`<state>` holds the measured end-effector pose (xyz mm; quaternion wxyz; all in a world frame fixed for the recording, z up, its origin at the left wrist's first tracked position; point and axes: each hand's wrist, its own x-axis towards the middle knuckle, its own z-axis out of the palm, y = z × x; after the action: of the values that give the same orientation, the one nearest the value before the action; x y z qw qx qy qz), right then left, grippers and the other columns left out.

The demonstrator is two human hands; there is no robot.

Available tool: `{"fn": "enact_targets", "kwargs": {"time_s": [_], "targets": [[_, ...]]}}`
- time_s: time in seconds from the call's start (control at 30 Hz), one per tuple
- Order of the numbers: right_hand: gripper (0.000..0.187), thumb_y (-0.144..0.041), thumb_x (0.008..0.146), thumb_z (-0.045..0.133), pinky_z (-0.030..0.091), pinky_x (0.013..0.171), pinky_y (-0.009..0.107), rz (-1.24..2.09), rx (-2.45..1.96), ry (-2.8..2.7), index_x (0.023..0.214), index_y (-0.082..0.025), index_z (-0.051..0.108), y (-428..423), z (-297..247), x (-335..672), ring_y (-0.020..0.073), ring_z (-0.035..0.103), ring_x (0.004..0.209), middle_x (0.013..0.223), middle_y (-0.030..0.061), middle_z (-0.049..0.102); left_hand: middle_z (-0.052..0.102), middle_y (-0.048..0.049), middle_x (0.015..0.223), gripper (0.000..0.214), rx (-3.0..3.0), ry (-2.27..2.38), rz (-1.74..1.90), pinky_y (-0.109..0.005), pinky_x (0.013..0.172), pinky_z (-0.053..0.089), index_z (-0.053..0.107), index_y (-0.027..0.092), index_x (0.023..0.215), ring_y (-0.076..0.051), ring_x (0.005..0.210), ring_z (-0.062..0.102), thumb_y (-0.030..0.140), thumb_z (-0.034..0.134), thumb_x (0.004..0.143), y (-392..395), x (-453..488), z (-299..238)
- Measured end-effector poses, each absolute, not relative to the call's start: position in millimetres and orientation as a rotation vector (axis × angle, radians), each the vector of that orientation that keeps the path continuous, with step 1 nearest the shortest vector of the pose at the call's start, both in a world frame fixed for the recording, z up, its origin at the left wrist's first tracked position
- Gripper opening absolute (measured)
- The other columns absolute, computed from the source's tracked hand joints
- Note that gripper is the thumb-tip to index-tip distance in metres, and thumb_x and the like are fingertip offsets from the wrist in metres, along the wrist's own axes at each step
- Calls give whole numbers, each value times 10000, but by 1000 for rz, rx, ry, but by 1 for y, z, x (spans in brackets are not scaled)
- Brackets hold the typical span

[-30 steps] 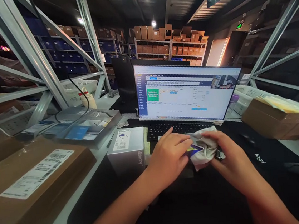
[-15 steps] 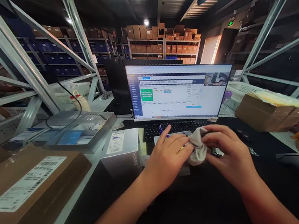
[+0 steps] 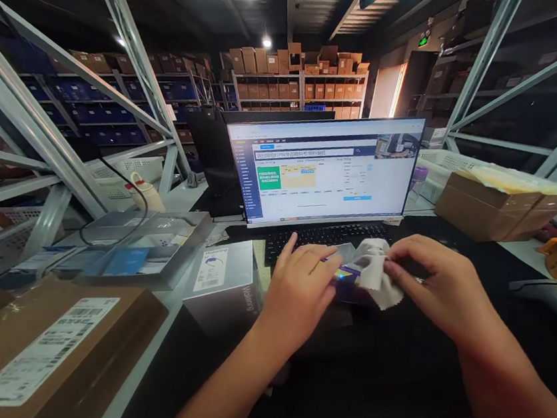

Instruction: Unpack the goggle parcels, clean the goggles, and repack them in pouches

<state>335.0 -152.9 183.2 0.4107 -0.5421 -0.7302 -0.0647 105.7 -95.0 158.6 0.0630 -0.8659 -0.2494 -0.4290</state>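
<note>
In the middle, my left hand [image 3: 295, 291] is closed round a purple curved band-like device [image 3: 352, 293], which carries a small bluish glint. Most of the device is hidden by my fingers and the cloth. My right hand [image 3: 440, 278] pinches a crumpled off-white cloth [image 3: 379, 278], which lies against the device's right part. A pale, see-through piece [image 3: 344, 252] shows just behind my fingers; its kind is unclear. To the left of my left hand stands a silver-grey box [image 3: 219, 283] marked "Wakening", with a picture of a dark blue band on its label.
A black desk mat [image 3: 178, 388] lies under my arms, with a keyboard [image 3: 322, 237] and lit monitor [image 3: 326, 183] beyond. Cardboard boxes [image 3: 67, 381] [image 3: 499, 204] flank me. A grey open box [image 3: 162, 249] holds papers, and a scanner-like grey tool [image 3: 554, 291] lies right.
The cloth has opened out from a bunched wad and hangs looser. More of the purple device shows between my hands. The view has shifted slightly.
</note>
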Motion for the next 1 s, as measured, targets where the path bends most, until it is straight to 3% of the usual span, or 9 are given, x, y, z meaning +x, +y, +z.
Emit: {"fn": "enact_targets", "kwargs": {"time_s": [0.3,0.43,0.57,0.63,0.73,0.8,0.93,1.0], "targets": [[192,-279,983,560,463,689,277,494,-1254,-2044,809,-225,619,-159,188,313,155,613,720,783,-11,685,728,-83,1165,249,-2551,-677,-1234,-610,1194,329,660,166,1132,-217,1102,664,89,479,980,-100,110,159],[207,-325,953,593,422,592,259,539,-1294,-1895,776,-217,584,-152,176,300,135,558,607,681,-28,651,741,-82,1146,212,-2473,-576,-1200,-634,1234,231,647,146,1132,-214,1103,668,117,484,1000,-97,111,158],[277,-240,805,680,327,523,240,370,-1336,-1745,652,-215,450,-140,161,291,105,415,536,573,-66,490,745,-95,1136,250,-2423,-504,-1174,-658,1249,133,576,111,1242,-213,1094,685,128,490,1008,-97,114,158],[303,-244,802,681,321,529,235,420,-1295,-1710,654,-216,418,-136,159,292,103,408,548,575,-70,464,702,-150,1232,301,-2403,-541,-1213,-667,1238,167,519,96,1301,-245,1209,639,122,493,1003,-98,114,158],[287,-319,861,677,344,534,229,623,-1221,-1669,720,-218,448,-135,164,302,111,465,582,633,-52,535,513,-254,1448,446,-2255,-746,-1318,-696,1202,238,443,110,1376,-335,1414,455,115,586,953,-102,111,160],[288,-343,869,690,373,544,224,677,-1182,-1595,752,-217,458,-135,170,312,117,509,607,675,-35,584,419,-270,1505,555,-2112,-881,-1353,-706,1179,270,416,138,1411,-379,1444,390,117,653,910,-104,109,161],[358,-351,765,802,438,567,224,657,-1097,-1371,818,-220,473,-136,182,324,135,585,636,715,-16,629,579,-172,1289,456,-2050,-1049,-1409,-571,1032,486,515,184,1310,-347,1210,566,116,642,878,-109,109,161],[420,-372,702,845,463,568,230,695,-1038,-1313,808,-222,467,-136,184,320,141,600,624,703,-16,626,623,-132,1180,414,-2178,-1071,-1383,-510,945,530,546,195,1262,-317,1090,607,139,620,858,-113,115,157]]}}
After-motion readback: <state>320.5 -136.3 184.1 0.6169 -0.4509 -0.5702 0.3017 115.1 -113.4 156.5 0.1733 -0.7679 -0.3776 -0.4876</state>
